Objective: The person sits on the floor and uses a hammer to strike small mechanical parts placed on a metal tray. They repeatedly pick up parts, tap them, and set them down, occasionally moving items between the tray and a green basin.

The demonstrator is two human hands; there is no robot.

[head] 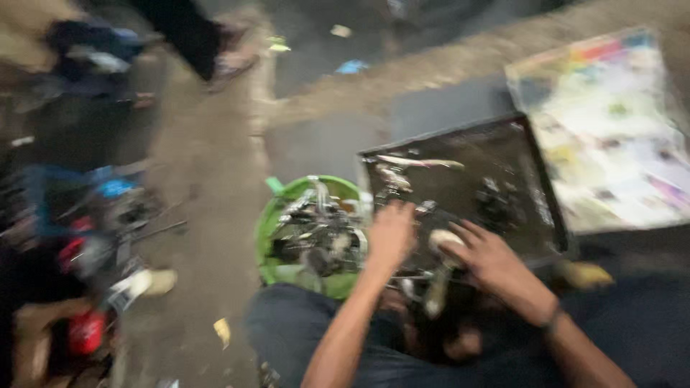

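Clutter of dark, red and blue mechanical parts (93, 237) fills the left of the frame, blurred beyond naming. Right of it lies a strip of bare, dusty ground (208, 187) with scraps of litter, the widest open room in view. At lower centre stands a green tub (269, 223) heaped with metal pieces, its rim touching the person's knee. Left hand (390, 236), just right of the tub, rests on metal parts at the near edge of a dark tray (535, 162); its fingers curl down, though blur hides whether they grip anything. Right hand (483, 255), beside it, has fingers bent over a pale rounded part (445, 237), apparently grasping it. The part looks stiff and probably metal, likely greasy and slippery in such a tray; a hold around its rounded body seems safest. The tray's raised rim and the crowded tub hem in both hands. At upper right lies a colourful printed sheet (611, 129), just beside the tray.
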